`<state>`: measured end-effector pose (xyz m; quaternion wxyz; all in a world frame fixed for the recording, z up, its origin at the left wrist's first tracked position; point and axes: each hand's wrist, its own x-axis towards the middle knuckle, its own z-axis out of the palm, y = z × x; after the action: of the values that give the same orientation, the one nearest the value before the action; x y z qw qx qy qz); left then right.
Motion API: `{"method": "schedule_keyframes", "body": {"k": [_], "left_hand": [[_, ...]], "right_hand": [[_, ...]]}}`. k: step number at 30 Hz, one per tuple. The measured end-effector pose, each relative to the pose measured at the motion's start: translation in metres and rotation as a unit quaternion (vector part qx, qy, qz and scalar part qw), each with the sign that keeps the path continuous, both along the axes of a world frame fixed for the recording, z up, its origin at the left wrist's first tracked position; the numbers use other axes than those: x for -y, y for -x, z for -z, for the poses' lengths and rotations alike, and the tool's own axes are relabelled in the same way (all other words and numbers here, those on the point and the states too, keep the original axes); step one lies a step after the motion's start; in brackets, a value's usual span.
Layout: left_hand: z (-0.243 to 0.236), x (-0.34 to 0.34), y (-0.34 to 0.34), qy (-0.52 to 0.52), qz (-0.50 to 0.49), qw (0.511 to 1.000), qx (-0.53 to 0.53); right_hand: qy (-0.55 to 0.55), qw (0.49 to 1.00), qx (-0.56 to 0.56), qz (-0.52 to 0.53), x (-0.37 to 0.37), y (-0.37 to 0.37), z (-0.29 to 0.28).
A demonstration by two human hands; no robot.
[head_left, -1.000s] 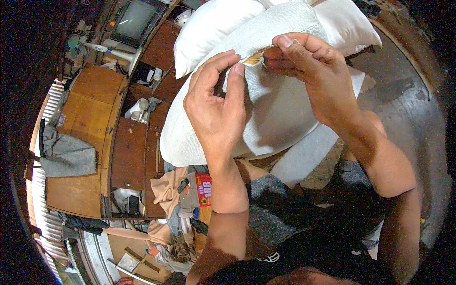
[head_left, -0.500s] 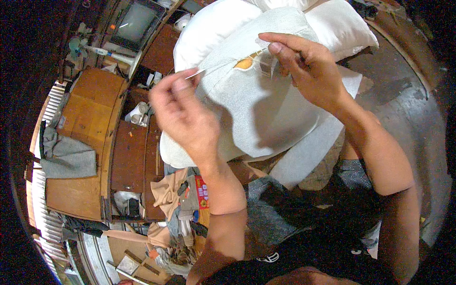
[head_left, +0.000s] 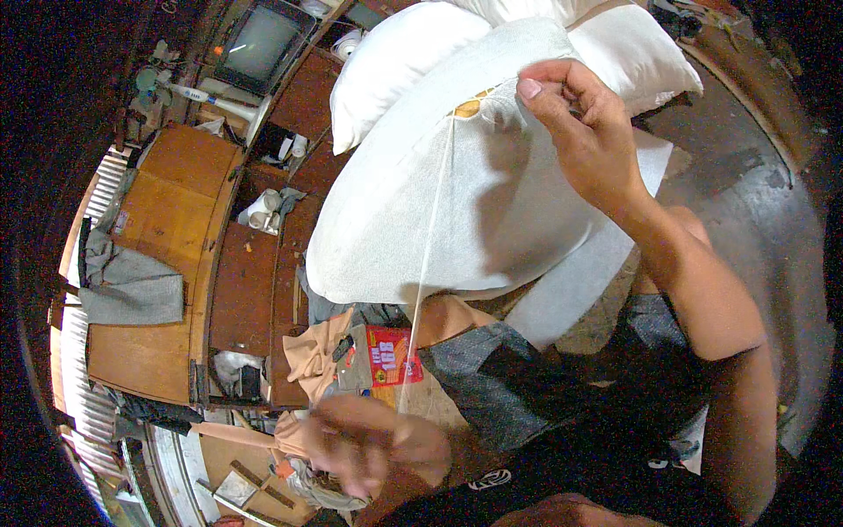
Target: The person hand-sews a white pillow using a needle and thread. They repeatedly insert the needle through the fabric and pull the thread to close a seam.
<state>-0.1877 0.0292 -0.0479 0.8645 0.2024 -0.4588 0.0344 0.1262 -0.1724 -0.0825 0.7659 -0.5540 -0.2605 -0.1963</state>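
A large pale cushion (head_left: pixel 404 220) of woven fabric has a slit along its upper seam, with yellow filling (head_left: pixel 467 107) showing and loose threads around it. My right hand (head_left: pixel 581 123) pinches the fabric at the right end of the slit, thumb on top. A taut white thread (head_left: pixel 421 272) runs from the slit down to my left hand (head_left: pixel 378 439), which is low, blurred and curled around it; whether a needle is in those fingers is too smeared to tell.
White pillows (head_left: pixel 399 57) lie behind the cushion. A wooden cabinet (head_left: pixel 158 272) with a grey cloth (head_left: pixel 132 294), an open shelf unit (head_left: pixel 241 290) and a screen (head_left: pixel 259 48) stand at the left. Clothes and a red package (head_left: pixel 395 351) lie below, beside my lap.
My left hand has left the seam and swept down toward my lap, drawing the thread out long. My right hand has shifted slightly but stays at the slit.
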Motion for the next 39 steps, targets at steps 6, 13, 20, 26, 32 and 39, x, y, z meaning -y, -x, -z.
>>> {"method": "schedule_keyframes", "body": {"k": [6, 13, 20, 26, 32, 39], "left_hand": [[0.093, 0.032, 0.022, -0.31, 0.073, 0.889, -0.33], [0.11, 0.05, -0.005, -0.312, 0.004, 0.904, -0.292], [0.066, 0.047, -0.054, -0.368, -0.491, 0.765, -0.192], [0.011, 0.062, -0.095, -0.346, -0.696, 0.628, -0.038], [-0.005, 0.074, -0.129, -0.284, -0.758, 0.586, 0.028], [-0.008, 0.08, -0.147, -0.329, -0.736, 0.582, -0.108]], "right_hand": [[0.16, 0.914, -0.19, -0.32, 0.01, 0.055, -0.026], [0.053, 0.942, -0.113, -0.312, 0.022, 0.078, -0.034], [0.365, 0.924, 0.115, -0.018, 0.04, 0.059, -0.015], [0.227, 0.951, 0.203, -0.057, 0.045, 0.088, -0.031], [0.205, 0.943, 0.15, -0.215, 0.039, 0.105, -0.024], [0.05, 0.972, 0.082, -0.216, 0.038, 0.089, -0.028]]}}
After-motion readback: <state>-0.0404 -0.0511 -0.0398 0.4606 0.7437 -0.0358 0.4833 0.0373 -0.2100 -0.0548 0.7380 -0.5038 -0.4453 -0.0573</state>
